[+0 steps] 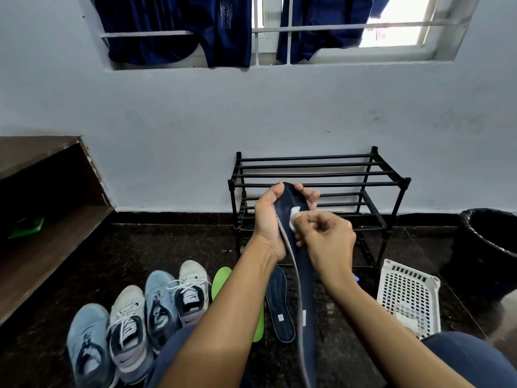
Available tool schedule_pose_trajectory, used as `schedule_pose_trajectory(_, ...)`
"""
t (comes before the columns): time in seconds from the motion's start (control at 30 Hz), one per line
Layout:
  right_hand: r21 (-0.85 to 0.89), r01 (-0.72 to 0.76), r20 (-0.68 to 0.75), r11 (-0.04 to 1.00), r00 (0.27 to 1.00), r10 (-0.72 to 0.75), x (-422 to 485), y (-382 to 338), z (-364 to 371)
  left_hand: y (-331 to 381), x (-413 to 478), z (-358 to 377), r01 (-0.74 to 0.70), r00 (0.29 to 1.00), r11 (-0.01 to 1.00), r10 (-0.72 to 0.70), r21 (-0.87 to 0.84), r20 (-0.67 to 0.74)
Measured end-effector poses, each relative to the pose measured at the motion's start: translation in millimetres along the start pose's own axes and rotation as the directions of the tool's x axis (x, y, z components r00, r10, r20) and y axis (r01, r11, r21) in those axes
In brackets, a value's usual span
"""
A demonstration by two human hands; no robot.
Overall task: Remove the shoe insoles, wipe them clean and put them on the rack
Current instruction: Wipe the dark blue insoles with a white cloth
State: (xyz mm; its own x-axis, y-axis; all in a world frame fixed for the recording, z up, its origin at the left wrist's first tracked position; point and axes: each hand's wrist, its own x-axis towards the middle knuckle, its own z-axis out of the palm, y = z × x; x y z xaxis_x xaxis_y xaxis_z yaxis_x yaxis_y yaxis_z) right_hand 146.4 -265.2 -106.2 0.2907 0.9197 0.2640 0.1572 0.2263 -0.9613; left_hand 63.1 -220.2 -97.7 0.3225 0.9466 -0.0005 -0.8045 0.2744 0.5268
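Note:
My left hand (267, 219) grips the toe end of a dark navy insole (303, 275), holding it upright in front of the black shoe rack (319, 175). A small white wipe (294, 219) is pinched in my right hand (327, 239) and pressed against the insole's upper part. Another navy insole (279, 303) lies on the dark floor below, beside green insoles (221, 278) partly hidden by my left forearm. Several sneakers (131, 320), blue and white, stand in a row at lower left.
A white plastic basket (408, 295) sits on the floor at right, with a black bin (489, 247) beyond it. A brown wooden shelf unit (42, 219) fills the left side. Blue clothes (212, 26) hang at the window above.

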Motion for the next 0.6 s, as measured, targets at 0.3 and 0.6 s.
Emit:
schedule_pose_trajectory(0.3,-0.051,0.058,-0.085,0.997,0.994,-0.062,11,-1,-4,-7,-3,4,0.051,0.998,0.996,-0.048,0.068,-0.036)
schedule_pose_trajectory(0.6,-0.107,0.043,0.032,0.993,0.999,-0.04,13,-4,-5,-6,-3,2,0.015,0.995,0.999,-0.012,0.032,-0.1)
